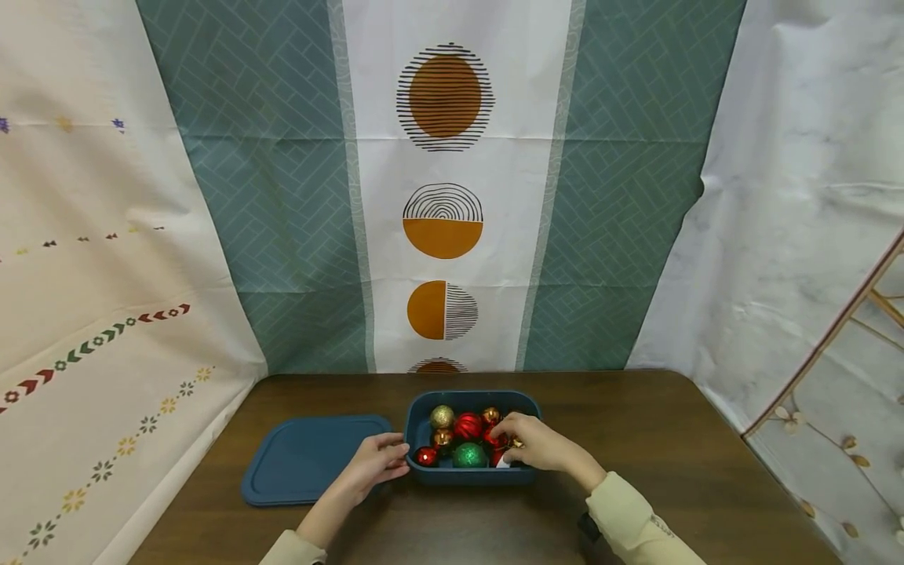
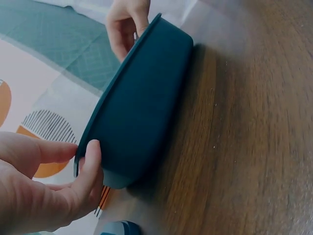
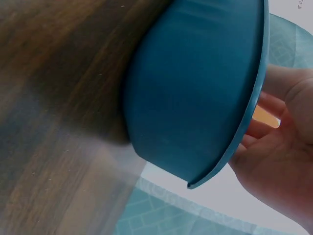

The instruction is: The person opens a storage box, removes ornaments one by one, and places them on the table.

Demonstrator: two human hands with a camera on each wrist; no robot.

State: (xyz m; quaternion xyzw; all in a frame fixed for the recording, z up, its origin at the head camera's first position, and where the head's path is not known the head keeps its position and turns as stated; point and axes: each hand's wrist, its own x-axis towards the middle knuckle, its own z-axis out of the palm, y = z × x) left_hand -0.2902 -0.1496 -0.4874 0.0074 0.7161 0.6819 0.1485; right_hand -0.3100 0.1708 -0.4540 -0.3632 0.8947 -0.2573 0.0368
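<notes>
A dark blue rectangular container (image 1: pixel 466 476) holds Christmas ball ornaments in the head view. Among them are a glittery gold ball (image 1: pixel 442 417), a striped red ball (image 1: pixel 468 427), a green ball (image 1: pixel 469 455) and a small shiny red ball (image 1: pixel 426 457). My left hand (image 1: pixel 380 459) pinches the container's left rim, and the left wrist view has its fingers (image 2: pixel 92 159) on the outer wall. Over the right end, my right hand (image 1: pixel 537 443) reaches down among the red and gold balls, beside a small white piece (image 1: pixel 503 463). Whether it grips one, I cannot tell.
A flat blue lid (image 1: pixel 311 459) lies on the brown wooden table (image 1: pixel 636 439), left of the container. Patterned cloth (image 1: pixel 289 196) hangs behind the table, with pale cloth along both sides.
</notes>
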